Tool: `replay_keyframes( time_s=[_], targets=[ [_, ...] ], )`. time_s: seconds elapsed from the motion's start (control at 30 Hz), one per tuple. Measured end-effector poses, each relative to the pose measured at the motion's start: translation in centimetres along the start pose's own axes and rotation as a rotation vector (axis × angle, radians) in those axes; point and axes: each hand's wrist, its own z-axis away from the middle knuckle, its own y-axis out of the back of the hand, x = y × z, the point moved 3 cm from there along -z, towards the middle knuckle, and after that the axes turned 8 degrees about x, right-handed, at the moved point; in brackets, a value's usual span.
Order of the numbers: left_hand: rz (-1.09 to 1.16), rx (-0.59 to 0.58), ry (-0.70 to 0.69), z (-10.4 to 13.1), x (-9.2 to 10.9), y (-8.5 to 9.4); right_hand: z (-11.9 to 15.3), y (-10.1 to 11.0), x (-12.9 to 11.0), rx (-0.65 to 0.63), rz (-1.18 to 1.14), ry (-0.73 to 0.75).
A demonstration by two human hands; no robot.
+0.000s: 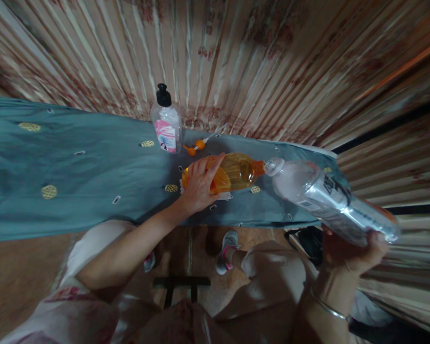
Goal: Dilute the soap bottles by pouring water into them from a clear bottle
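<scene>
One amber bottle [238, 168], likely slippery, lies clasped under the left hand [199, 185] at center; lower right, the right hand [358, 251] grips a dentable-looking clear bottle [326, 196], best held near its base.

floral top [71, 306], pale trousers [272, 277], grey shoes [230, 239] and silver bangle [327, 308] are worn.

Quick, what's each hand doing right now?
Left hand: closed around the orange pump bottle's body.
Right hand: holding the large clear plastic bottle near its base.

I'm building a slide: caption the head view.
Left hand on amber plastic bottle, mouth to mouth with large clear plastic bottle in right hand.
</scene>
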Motion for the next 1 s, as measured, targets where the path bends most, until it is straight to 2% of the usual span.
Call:
replay_keyframes(
  time_s=[0.47,0.8,1.0],
  targets=[
    [0.003,-0.001,0.002,0.01,0.04,-0.03,-0.01,-0.2,-0.1,-0.091,-0.016,0.006],
    [0.012,0.003,0.006,0.11,-0.23,-0.08,0.15,-0.35,-0.24,-0.015,0.0,0.006],
    [0.009,0.002,0.002,0.02,-0.11,-0.05,0.13,-0.46,-0.3,-0.054,-0.009,0.003]
  ],
)
